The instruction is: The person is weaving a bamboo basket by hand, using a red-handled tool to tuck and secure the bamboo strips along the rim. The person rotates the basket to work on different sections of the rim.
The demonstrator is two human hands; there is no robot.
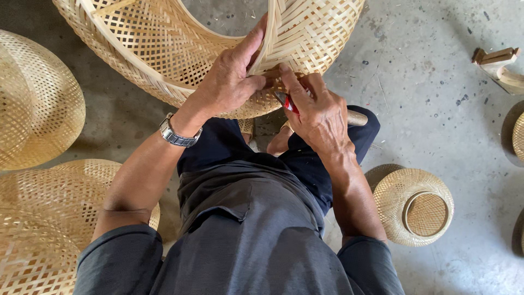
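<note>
Here the left hand [232, 79] grips the rim strip of a woven bamboo basket [164, 49] over the knees; the right hand [316, 117], closed around a red-handled tool [287, 102], presses there. 2 finished baskets [38, 98] lie left on the concrete floor [426, 98].

small upturned basket [413, 206] | woven domes [38, 98] | wooden block [499, 61] | concrete floor [426, 109]

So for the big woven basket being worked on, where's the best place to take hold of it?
Probably at the near rim band of the large woven basket, from the person's own side. The stiff strip there gives a firm edge, while the open weave looks flexible. The left hand already clamps that band, thumb inside and fingers outside. The right hand, holding a red-handled tool, works beside it.
</note>
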